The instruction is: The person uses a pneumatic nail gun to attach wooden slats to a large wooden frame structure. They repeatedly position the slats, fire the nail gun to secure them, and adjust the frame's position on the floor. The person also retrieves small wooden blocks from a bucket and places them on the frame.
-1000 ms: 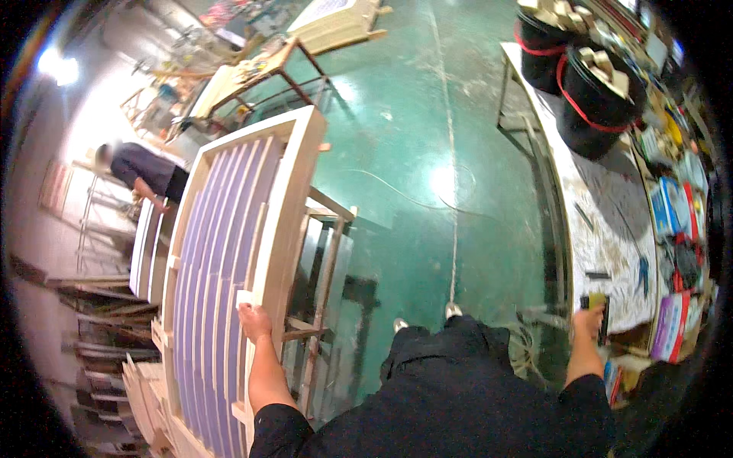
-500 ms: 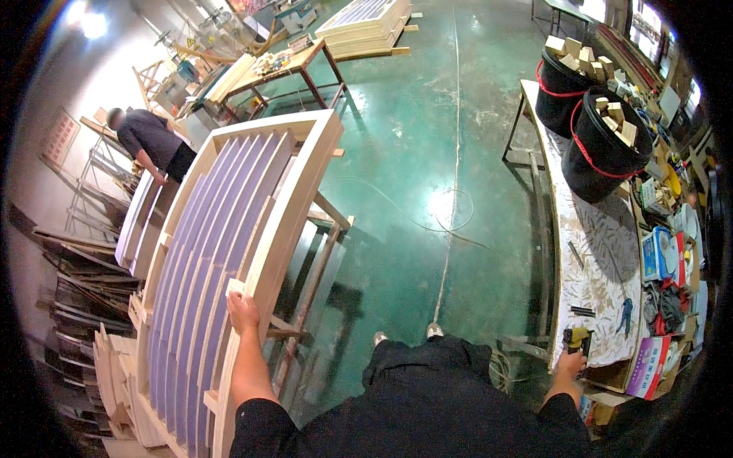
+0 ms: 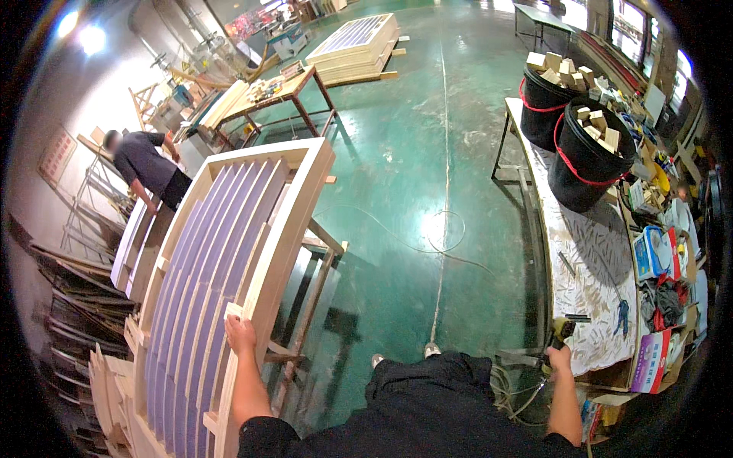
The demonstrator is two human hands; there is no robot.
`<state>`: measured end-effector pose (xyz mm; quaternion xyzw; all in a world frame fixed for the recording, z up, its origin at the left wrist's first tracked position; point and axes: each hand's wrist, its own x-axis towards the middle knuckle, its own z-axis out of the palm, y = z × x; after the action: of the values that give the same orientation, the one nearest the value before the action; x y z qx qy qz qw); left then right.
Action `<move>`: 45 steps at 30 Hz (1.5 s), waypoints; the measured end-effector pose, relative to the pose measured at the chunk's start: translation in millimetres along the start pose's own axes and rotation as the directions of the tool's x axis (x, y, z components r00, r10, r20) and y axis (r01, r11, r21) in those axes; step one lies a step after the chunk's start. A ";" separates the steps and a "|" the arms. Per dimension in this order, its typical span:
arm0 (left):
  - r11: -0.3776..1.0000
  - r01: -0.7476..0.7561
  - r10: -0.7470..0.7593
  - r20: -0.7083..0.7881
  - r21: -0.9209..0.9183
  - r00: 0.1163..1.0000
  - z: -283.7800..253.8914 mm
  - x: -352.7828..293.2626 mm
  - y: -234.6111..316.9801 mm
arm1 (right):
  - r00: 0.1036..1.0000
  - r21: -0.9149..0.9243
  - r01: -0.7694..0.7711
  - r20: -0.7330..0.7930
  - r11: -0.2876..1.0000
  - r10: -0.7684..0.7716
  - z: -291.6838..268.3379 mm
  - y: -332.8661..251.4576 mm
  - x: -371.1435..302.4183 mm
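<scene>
My left hand (image 3: 240, 336) is closed on a small pale wood block (image 3: 234, 310) at the near side of a large wooden frame (image 3: 294, 210). Inside that frame run long parallel slats with purple-grey strips (image 3: 217, 237) between them. In my right hand (image 3: 560, 360) is a nail gun (image 3: 563, 331) with a yellowish top and dark body, gripped by its handle beside the right-hand table. Its lower end is partly covered by my fingers. The frame lies at a slant on wooden trestles (image 3: 309, 294).
The right-hand table (image 3: 588, 252) carries black buckets (image 3: 592, 164) of wood offcuts, dark nail strips (image 3: 578, 317) and blue-handled pliers (image 3: 622, 317). A hose (image 3: 508, 385) coils below it. Another person (image 3: 149, 164) bends over boards at left. Stacked frames (image 3: 355, 49) lie farther off.
My right hand has brought the nail gun slightly left, off the tabletop to its edge. My left hand stays on the block. The other person's far arm has come into sight, and my view has shifted.
</scene>
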<state>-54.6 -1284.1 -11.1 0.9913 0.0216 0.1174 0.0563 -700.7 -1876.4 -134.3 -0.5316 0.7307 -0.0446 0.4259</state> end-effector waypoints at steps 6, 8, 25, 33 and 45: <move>0.763 -0.217 0.126 -0.189 -0.608 0.974 45.9 -64.5 102.4 | 0.928 -0.121 0.372 0.060 0.920 -0.368 49.6 -70.5 -31.9; 0.480 -0.238 0.502 0.042 -0.845 0.864 55.9 -128.3 162.9 | 0.775 0.234 0.577 0.146 0.782 -0.615 58.6 -128.5 -70.1; 0.272 0.577 0.817 0.502 -0.770 0.283 -5.6 -256.6 360.7 | 0.438 0.673 -0.141 0.700 0.726 -0.564 196.8 -241.2 -129.6; 0.105 0.812 0.698 0.624 -0.575 0.352 -9.9 -272.5 359.2 | 0.378 0.602 -0.508 0.798 0.615 -0.469 226.0 -217.4 -114.4; 0.249 0.333 0.776 0.393 -0.909 0.493 -50.3 -298.3 372.2 | 0.361 0.605 -0.539 0.794 0.586 -0.489 206.6 -230.1 -113.4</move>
<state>-345.3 -1665.0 12.2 0.6545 -0.2548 -0.3710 0.6075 -384.1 -1803.0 -80.7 -0.1839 0.2518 -0.0549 0.9486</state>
